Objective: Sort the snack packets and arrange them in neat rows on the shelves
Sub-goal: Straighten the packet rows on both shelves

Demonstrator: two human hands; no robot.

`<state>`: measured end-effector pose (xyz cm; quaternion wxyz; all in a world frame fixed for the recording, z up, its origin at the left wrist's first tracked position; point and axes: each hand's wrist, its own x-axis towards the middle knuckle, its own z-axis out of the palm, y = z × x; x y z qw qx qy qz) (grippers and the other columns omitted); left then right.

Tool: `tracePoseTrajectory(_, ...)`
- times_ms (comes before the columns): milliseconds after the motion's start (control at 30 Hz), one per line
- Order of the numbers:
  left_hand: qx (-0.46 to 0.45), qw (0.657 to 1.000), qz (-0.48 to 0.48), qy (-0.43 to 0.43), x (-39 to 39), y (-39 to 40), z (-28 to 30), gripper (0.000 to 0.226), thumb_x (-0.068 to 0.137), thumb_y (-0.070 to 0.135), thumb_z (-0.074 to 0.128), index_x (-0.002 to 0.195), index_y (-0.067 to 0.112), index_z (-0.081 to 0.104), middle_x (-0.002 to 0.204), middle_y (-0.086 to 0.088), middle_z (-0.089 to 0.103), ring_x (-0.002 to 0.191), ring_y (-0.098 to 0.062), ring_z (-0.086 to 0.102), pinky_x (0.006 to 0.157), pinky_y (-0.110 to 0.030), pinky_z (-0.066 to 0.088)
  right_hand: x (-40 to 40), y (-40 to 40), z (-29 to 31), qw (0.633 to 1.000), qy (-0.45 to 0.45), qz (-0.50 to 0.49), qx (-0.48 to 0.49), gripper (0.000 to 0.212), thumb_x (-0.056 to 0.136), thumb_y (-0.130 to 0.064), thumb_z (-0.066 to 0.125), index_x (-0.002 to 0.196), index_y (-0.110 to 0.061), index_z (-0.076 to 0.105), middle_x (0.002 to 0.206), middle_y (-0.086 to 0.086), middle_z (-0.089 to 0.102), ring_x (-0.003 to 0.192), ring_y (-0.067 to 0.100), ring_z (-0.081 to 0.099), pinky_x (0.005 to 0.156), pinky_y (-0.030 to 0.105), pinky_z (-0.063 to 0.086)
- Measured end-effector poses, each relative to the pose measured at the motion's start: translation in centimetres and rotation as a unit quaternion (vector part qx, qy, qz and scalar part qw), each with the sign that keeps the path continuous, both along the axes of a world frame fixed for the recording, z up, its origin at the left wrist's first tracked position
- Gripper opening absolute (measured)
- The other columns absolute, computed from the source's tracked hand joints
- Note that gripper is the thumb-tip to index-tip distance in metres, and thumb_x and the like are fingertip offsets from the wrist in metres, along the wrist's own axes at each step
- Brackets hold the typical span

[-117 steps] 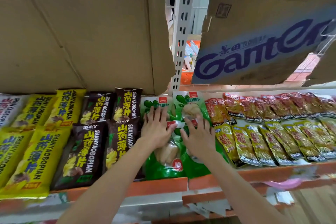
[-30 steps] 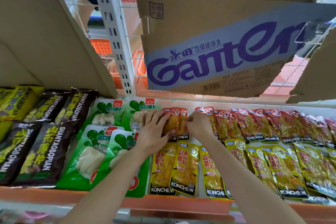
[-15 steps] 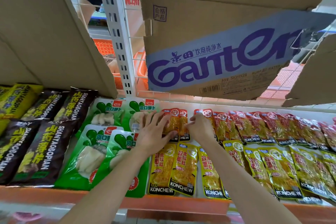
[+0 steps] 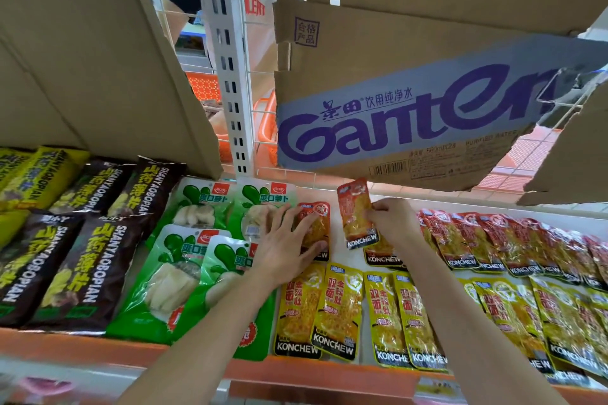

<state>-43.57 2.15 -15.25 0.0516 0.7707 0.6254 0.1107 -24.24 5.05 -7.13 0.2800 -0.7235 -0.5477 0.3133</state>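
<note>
Head view looks down on a shelf with an orange front edge, stocked with flat-lying snack packets. Left hand lies with fingers spread and straight, pressing on a red KONCHEW packet in the back row, just beside the green packets. Right hand pinches a second red packet by its right edge, holding it tilted and lifted off the shelf, between the pressed packet and the remaining red row to the right. Yellow KONCHEW packets form the front row below both hands. Dark brown packets and yellow-green packets fill the left section. Cardboard sheets hang overhead, one printed Ganten. White slotted upright stands behind the shelf.
</note>
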Motion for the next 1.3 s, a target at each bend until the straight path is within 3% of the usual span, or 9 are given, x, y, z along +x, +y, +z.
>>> tracePoseTrajectory(100,0.001,1.000,0.007,-0.013,0.1,-0.1,0.2,0.072,0.085,0.065,0.007,0.146,0.030,0.021,0.151,0.004,0.024,0.142,-0.020,0.006,0.115,-0.049,-0.003,-0.1,-0.1,-0.2,0.996,0.082,0.019,-0.014,0.016,0.082,-0.011,0.066,0.066,-0.011,0.065,0.062,0.008,0.057,0.056,0.020,0.047,0.059,0.031,0.039)
tracePoseTrajectory(167,0.003,1.000,0.011,-0.026,0.3,-0.3,0.4,0.064,0.090,0.056,0.009,0.146,0.028,0.023,0.150,0.004,0.026,0.142,-0.019,0.007,0.115,-0.049,-0.006,-0.8,-0.5,-1.2,0.994,0.093,0.033,-0.044,0.011,0.083,-0.010,0.066,0.072,-0.009,0.064,0.061,0.006,0.054,0.055,0.019,0.044,0.057,0.029,0.037)
tracePoseTrajectory(267,-0.003,1.000,0.015,-0.027,0.4,-0.4,0.6,0.052,0.098,0.046,0.022,0.147,0.028,0.020,0.151,0.004,0.023,0.143,-0.018,0.004,0.115,-0.048,-0.006,-1.6,-1.0,-2.4,0.997,-0.005,0.055,-0.059,0.016,0.088,-0.015,0.061,0.092,-0.001,0.067,0.079,0.013,0.064,0.068,0.020,0.051,0.060,0.026,0.036)
tracePoseTrajectory(467,-0.002,1.000,0.013,-0.024,0.4,-0.3,0.5,0.052,0.098,0.046,0.026,0.147,0.028,0.020,0.152,0.003,0.019,0.143,-0.018,0.003,0.115,-0.048,-0.008,-2.5,-0.9,-3.2,0.983,-0.148,0.091,-0.051,0.023,0.090,-0.023,0.057,0.080,-0.004,0.061,0.076,0.008,0.057,0.070,0.022,0.055,0.047,0.024,0.032)
tracePoseTrajectory(633,0.001,0.999,0.010,-0.042,0.4,-0.3,0.5,0.055,0.094,0.047,0.021,0.146,0.028,0.022,0.152,0.004,0.021,0.143,-0.016,0.002,0.115,-0.046,-0.010,-2.7,-1.2,-2.6,0.966,-0.230,0.117,0.001,0.029,0.091,-0.025,0.056,0.111,-0.003,0.055,0.107,0.010,0.056,0.103,0.027,0.058,0.075,0.030,0.044)
tracePoseTrajectory(800,0.073,0.993,0.017,-0.091,0.4,0.0,0.9,0.068,0.089,0.050,0.009,0.137,0.016,0.041,0.148,0.000,0.034,0.143,-0.018,0.013,0.117,-0.039,-0.007,0.7,-1.2,-1.6,0.972,-0.225,0.069,0.024,0.029,0.091,-0.019,0.054,0.116,-0.003,0.054,0.119,0.015,0.054,0.108,0.031,0.054,0.084,0.033,0.043)
tracePoseTrajectory(967,0.078,0.995,-0.046,-0.049,3.0,0.5,1.5,0.070,0.087,0.057,0.020,0.132,0.012,0.048,0.144,-0.005,0.041,0.138,-0.024,0.029,0.115,-0.037,0.007,2.2,-2.5,-2.1,0.943,-0.312,0.113,-0.012,0.037,0.095,-0.025,0.048,0.124,-0.002,0.049,0.131,0.015,0.044,0.124,0.027,0.041,0.102,0.031,0.032)
tracePoseTrajectory(1133,-0.012,0.999,-0.036,-0.034,3.2,0.6,0.4,0.066,0.091,0.060,0.028,0.147,0.026,0.019,0.157,0.005,0.009,0.144,-0.019,0.000,0.116,-0.038,-0.002,1.1,-2.9,-2.6,0.942,-0.306,0.135,-0.010,0.044,0.095,-0.033,0.048,0.130,-0.007,0.045,0.137,0.017,0.037,0.130,0.029,0.033,0.107,0.033,0.027)
tracePoseTrajectory(1300,-0.022,0.998,-0.040,-0.035,3.3,0.5,0.5,0.062,0.095,0.053,0.030,0.149,0.026,0.013,0.157,0.007,0.003,0.144,-0.016,-0.005,0.117,-0.037,-0.004,1.2,-2.4,-2.3,0.959,-0.259,0.105,-0.053,0.057,0.091,-0.029,0.058,0.138,-0.009,0.032,0.135,0.025,0.037,0.128,0.038,0.033,0.105,0.041,0.030)
